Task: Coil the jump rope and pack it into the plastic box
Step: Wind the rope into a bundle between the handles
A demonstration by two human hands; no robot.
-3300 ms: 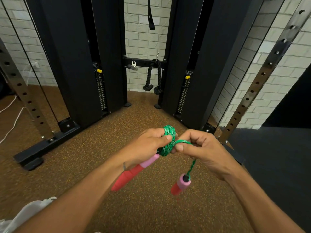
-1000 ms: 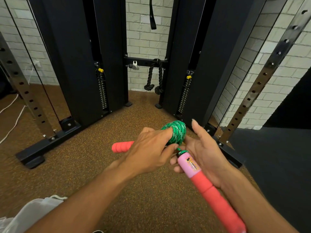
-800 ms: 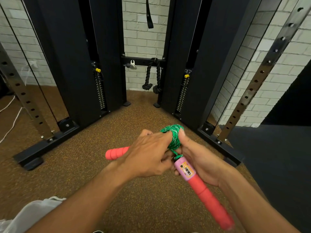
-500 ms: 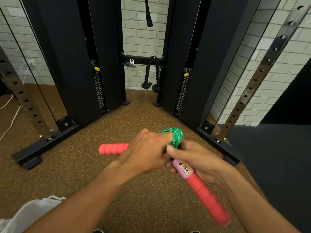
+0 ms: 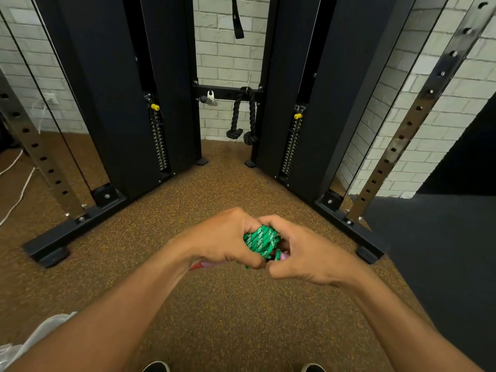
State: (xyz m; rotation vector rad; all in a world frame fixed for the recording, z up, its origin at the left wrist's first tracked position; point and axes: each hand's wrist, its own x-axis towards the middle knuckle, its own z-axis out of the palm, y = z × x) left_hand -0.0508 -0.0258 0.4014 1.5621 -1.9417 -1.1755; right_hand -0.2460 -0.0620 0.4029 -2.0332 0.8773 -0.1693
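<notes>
The green jump rope [image 5: 261, 240] is wound into a tight bundle and sits between both my hands at chest height over the floor. My left hand [image 5: 225, 237] closes around its left side. My right hand [image 5: 303, 251] closes around its right side. A sliver of one red and pink handle [image 5: 200, 265] shows under my left wrist, and a bit of pink from the other handle [image 5: 284, 255] shows between my fingers. The rest of both handles is hidden by my hands. No plastic box is in view.
A black cable machine [image 5: 112, 103] with two weight stacks stands ahead on the brown speckled floor [image 5: 214, 304]. Its base feet [image 5: 51, 253] reach out left and right. A black triceps rope [image 5: 243, 116] hangs at its centre. A white bag [image 5: 32, 342] lies at bottom left.
Both handles stuck out left and lower right half a second ago; now they are folded in beneath my hands. My hands have closed tighter around the bundle.
</notes>
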